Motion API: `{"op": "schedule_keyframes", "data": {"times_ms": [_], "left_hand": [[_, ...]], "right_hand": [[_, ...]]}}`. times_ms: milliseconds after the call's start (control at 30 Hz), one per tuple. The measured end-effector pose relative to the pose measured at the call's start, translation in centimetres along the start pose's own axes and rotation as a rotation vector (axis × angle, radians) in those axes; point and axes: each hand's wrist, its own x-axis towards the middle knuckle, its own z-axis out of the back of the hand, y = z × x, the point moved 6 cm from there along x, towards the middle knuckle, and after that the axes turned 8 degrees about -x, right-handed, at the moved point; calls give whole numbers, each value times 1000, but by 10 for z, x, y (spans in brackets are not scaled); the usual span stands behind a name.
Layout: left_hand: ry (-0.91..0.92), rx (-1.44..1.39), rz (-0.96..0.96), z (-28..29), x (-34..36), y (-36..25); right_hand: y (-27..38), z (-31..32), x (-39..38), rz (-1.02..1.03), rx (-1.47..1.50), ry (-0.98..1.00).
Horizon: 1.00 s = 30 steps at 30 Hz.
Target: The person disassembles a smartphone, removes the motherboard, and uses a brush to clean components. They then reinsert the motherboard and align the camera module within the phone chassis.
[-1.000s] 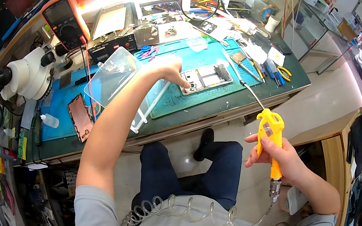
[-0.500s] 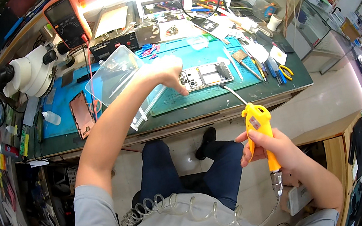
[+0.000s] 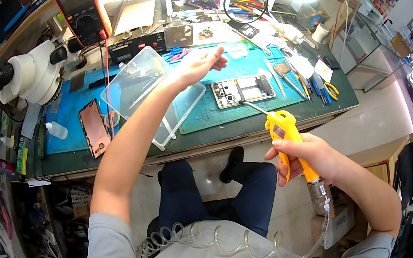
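My right hand (image 3: 305, 155) is wrapped round a yellow air blow gun (image 3: 283, 126), its thin metal nozzle slanting up and left. The nozzle tip reaches the near edge of an opened phone (image 3: 233, 93) with bare inner parts; whether they touch I cannot tell. The phone lies flat on a blue-green work mat (image 3: 195, 124). Above and left of it, my left hand (image 3: 202, 67) hovers empty, fingers stretched out and apart from the phone. Beneath that forearm rests a clear plastic box (image 3: 129, 82) with its lid.
A coiled clear hose (image 3: 218, 235) runs across my lap to the gun. On the left stand a white microscope (image 3: 33, 75), a small bottle (image 3: 57, 130) and a pinkish phone panel (image 3: 94, 128). A multimeter (image 3: 83, 16) stands behind; a brush (image 3: 289, 79) and pliers (image 3: 331, 90) lie right.
My left hand has let go of the phone's left end and risen up and away. The blow gun has shifted left, its nozzle now closer to the phone's middle. The view has shifted slightly.
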Motion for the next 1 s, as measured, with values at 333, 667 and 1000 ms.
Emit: {"op": "schedule_keyframes", "data": {"times_ms": [333,667,1000], "left_hand": [[221,-264,-33,-17,25,15],[269,-294,-17,-29,28,19],[254,-276,-14,-30,29,22]], "right_hand": [[28,6,2,-42,-39,-39],[38,2,8,-92,-74,-33],[33,-1,9,-119,-98,-21]]}}
